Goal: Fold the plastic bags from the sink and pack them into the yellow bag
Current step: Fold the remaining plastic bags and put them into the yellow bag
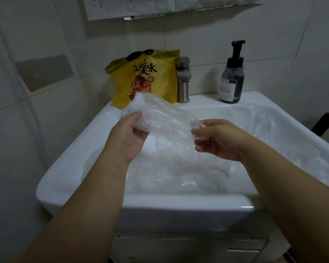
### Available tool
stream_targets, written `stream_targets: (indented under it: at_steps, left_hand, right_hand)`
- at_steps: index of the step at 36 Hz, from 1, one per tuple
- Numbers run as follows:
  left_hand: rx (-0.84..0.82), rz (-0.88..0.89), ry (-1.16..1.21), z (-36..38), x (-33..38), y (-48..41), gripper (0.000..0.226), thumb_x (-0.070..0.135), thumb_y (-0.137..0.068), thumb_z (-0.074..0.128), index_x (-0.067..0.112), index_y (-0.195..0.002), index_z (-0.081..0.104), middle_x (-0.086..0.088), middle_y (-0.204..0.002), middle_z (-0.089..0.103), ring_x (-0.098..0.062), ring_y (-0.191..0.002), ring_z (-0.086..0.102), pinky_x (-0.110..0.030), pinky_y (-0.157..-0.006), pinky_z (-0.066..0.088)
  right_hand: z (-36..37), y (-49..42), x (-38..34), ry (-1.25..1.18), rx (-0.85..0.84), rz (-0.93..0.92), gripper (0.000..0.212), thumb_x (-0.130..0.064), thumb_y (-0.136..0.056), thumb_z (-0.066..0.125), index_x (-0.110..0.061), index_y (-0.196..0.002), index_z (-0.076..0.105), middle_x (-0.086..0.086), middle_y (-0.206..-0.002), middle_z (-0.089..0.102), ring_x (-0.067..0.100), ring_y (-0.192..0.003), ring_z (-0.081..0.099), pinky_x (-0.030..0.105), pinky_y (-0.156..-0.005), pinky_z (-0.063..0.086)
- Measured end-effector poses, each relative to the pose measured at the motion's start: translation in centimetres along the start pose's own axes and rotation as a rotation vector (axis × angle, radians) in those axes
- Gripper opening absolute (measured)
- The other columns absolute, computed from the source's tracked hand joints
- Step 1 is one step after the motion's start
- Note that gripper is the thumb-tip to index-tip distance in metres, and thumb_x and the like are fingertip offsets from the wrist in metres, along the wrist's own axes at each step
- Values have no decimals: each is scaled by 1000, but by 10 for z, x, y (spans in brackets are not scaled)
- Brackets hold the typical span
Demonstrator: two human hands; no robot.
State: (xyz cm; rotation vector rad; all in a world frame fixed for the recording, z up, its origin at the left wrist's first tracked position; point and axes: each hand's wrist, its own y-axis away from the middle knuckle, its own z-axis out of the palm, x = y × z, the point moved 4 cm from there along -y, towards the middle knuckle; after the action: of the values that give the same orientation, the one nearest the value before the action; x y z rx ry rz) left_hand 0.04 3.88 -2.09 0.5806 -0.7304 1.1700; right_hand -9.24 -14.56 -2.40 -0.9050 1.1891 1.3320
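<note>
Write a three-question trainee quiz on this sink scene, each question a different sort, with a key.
1. True or false: only the left hand holds the clear plastic bag.
2. Where does the yellow bag stand? A) down in the basin B) on the back ledge of the sink, left of the tap C) on the floor
3. Fill in: the pump bottle stands to the ___ of the tap.

Key
1. False: the right hand has a grip on it too.
2. B
3. right
</note>
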Motion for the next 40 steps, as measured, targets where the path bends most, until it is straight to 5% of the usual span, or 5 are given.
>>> stream_targets:
  at_steps: [6,10,16,33,40]
  left_hand:
    - [-95,76,83,8,7,6,49,39,-90,63,10,-129,57,-9,-116,69,-19,-100,70,-33,-79,57]
    - [-362,-163,-284,26,-19,17,120,67,-28,87,16,-132,55,-8,-126,65,-22,-116,61,-43,-98,47]
    - [-341,-67,-646,36,-48,19,13,22,-89,65,11,-91,71,-3,-86,73,-17,-84,69,-38,-89,56]
    - [114,100,10,-7,9,-10,8,14,-90,66,12,-97,67,1,-83,75,-7,-75,71,-22,-60,56]
    - [-33,-155,-105,2,-5,1,13,18,-92,61,9,-101,64,-5,-86,76,-13,-75,73,-24,-65,58]
  right_hand:
    - [10,-1,7,103,-21,-17,8,-4,-89,61,0,-82,61,7,-69,54,11,-56,55,20,-55,54]
    - [18,-3,1,-79,-10,-130,6,-2,-89,60,1,-91,64,8,-72,62,11,-57,61,19,-56,55]
    - [32,-7,9,58,29,-240,7,8,-87,58,5,-89,64,13,-77,67,19,-65,66,21,-56,54]
    - [38,-3,17,317,-97,-36,4,-4,-84,68,-1,-82,65,6,-71,59,13,-57,57,18,-56,54]
    - [44,4,7,90,-130,-64,19,-25,-81,66,-7,-83,61,5,-64,52,11,-51,52,22,-50,52]
